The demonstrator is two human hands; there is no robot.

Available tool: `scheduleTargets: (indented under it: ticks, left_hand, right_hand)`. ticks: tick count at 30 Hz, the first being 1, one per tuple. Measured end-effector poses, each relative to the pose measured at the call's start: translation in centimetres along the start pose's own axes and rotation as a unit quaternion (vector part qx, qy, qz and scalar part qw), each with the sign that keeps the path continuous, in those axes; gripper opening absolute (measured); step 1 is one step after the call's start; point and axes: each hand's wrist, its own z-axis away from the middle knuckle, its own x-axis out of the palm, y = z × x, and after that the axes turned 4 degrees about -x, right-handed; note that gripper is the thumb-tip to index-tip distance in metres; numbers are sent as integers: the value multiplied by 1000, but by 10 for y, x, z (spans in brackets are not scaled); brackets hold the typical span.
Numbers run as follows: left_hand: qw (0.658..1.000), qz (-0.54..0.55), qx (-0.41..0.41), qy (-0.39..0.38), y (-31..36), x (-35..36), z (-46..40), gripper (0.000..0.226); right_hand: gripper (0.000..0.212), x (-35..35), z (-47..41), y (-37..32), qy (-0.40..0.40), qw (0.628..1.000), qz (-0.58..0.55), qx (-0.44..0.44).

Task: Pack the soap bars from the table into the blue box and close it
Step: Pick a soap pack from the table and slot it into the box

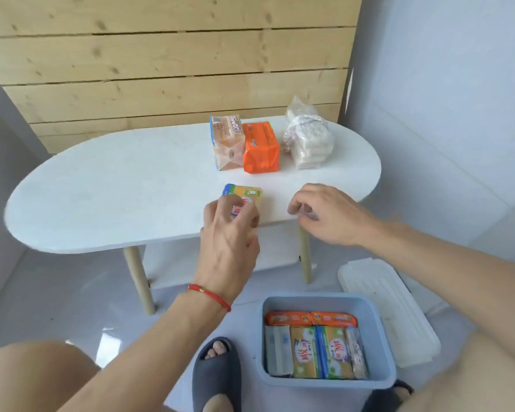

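A: We have the left hand (pixel 231 224) on the yellow-green soap bar (pixel 244 195) near the front edge of the white table (pixel 101 188). How do we lift it cleanly?

B: We pinch it across its short sides, since the wrapper looks slick, raise it straight up, then carry it down to the blue box (pixel 384 337) on the floor and stand it on edge beside the bars already packed there.

A: How does the left hand sit?

B: Its fingers curl over the bar and touch it; we judge the grip is just forming.

A: The right hand (pixel 329 214)?

B: Loosely curled above the table edge, holding nothing we can see.

A: What remains?

B: The beige soap pack (pixel 226 144), orange soap pack (pixel 260 148) and clear-wrapped white bars (pixel 308 141) at the back of the table; the white lid (pixel 390 307) lies beside the box.
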Motion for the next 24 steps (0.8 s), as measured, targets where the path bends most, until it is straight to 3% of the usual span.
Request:
scheduleTargets:
  ticks: [3, 6, 8, 11, 13, 18, 20, 22, 24]
  left_hand:
    - [995, 74, 59, 38, 38, 22, 41, 25]
    - [982, 181, 36, -27, 69, 57, 88, 20]
    - [960, 237, -87, -118, 80, 90, 115, 12]
    - [877, 267, -320, -237, 90, 148, 135, 15]
    - [859, 253, -370, -248, 91, 178, 140, 15]
    - [915, 179, -258, -254, 104, 229, 151, 6]
    - [899, 154, -217, -347, 108, 242, 158, 7]
    - [860, 144, -219, -437, 106, 250, 164, 7]
    - [855, 126, -258, -431, 100, 258, 169, 17]
  right_hand:
    - [21, -5, 19, 17, 13, 1000, -14, 21]
    - [23, -12, 51, 39, 15, 998, -33, 60]
    - [22, -13, 79, 51, -29, 994, -54, 86]
    - [22, -10, 121, 73, -128, 980, -72, 133]
    - [22, -7, 143, 82, -168, 971, -76, 153]
    - [19, -7, 184, 109, -187, 953, -108, 214]
    - [18, -9, 190, 118, -184, 948, -117, 232]
    - [18, -10, 191, 123, -174, 948, -121, 237]
    - [18, -8, 189, 126, -177, 948, -121, 237]
